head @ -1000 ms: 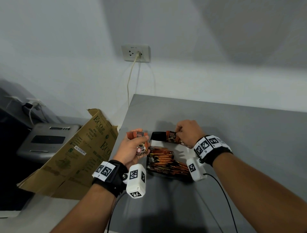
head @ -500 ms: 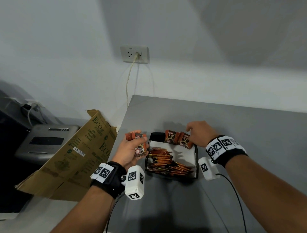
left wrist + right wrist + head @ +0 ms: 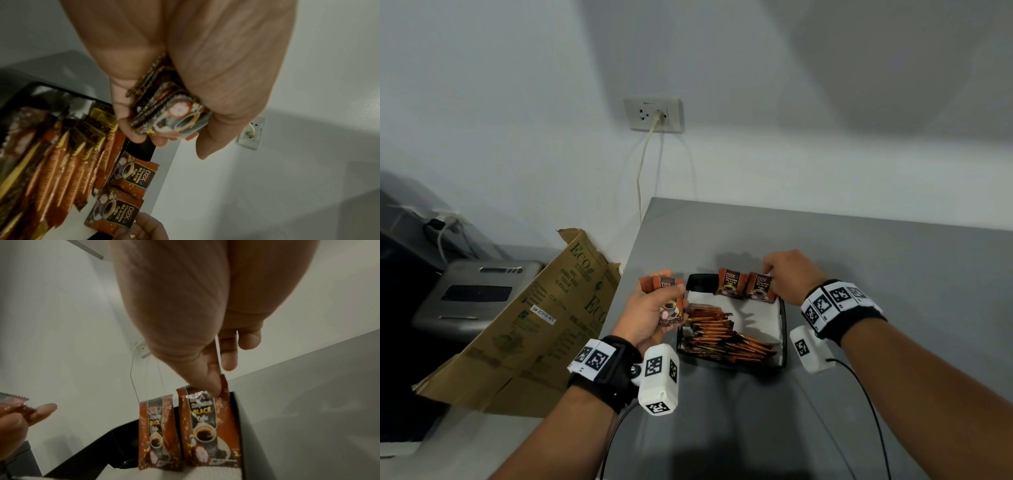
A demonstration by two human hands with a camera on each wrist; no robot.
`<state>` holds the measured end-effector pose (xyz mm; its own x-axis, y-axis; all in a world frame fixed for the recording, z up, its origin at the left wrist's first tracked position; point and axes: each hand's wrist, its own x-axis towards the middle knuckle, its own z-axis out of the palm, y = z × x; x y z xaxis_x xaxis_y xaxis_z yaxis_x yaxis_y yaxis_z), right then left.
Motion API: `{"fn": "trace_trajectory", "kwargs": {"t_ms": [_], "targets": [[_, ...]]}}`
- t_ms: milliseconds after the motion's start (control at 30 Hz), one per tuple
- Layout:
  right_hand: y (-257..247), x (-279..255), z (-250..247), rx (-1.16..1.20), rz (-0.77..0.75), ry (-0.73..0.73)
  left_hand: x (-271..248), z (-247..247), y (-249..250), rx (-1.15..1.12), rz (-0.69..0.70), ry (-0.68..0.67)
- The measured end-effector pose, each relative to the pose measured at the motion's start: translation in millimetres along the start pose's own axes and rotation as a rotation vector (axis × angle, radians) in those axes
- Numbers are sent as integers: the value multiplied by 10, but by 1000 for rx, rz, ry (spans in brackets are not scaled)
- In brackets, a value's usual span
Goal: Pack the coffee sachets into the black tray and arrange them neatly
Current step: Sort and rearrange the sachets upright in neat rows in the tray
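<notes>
Sachets stand along the tray's [image 3: 783, 329] far edge; my right hand [image 3: 791, 274] pinches the second sachet [image 3: 759, 287], my left hand [image 3: 650, 315] grips spare sachets [image 3: 666, 301]. I'd seat it upright against the first sachet [image 3: 729, 282].

Left hand [image 3: 650, 313] curled around a held stack, right hand [image 3: 792, 274] pinching with thumb and fingertips, both forearms extended.

Bare white liner [image 3: 760, 317] lies open just below the right hand [image 3: 792, 275]. Stick sachets [image 3: 717, 334] crowd the tray [image 3: 783, 329] beside the left hand [image 3: 650, 313]. Grey surface [image 3: 893, 274] right of both hands unobstructed.
</notes>
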<state>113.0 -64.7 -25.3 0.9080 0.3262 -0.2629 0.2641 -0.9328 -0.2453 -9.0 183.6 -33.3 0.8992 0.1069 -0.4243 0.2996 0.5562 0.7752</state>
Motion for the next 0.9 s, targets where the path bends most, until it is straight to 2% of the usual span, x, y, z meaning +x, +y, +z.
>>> {"fn": "trace_trajectory", "kwargs": {"t_ms": [67,167,300,367,467,667,900], "targets": [[-22,-61,-59,37,-2,49,-3,-3,0,7,-4,-5],[-204,-194,-229,233,-121,154,0,65,11,57,-17,-49],[-686,-362,-409,599,-335,2,-3,281,12,96,-44,-189],[-831,-374,-403,660,-396,-18,-4,347,21,76,-36,-283],[-904,-358,-382,691,-391,-4,2,337,45,15,-30,-349],[-983,-313,-328,697,-368,-7,16,273,79,18,-23,-354],[-1000,-259,-376,622,-359,48,46,164,86,-36,-39,-182]]}}
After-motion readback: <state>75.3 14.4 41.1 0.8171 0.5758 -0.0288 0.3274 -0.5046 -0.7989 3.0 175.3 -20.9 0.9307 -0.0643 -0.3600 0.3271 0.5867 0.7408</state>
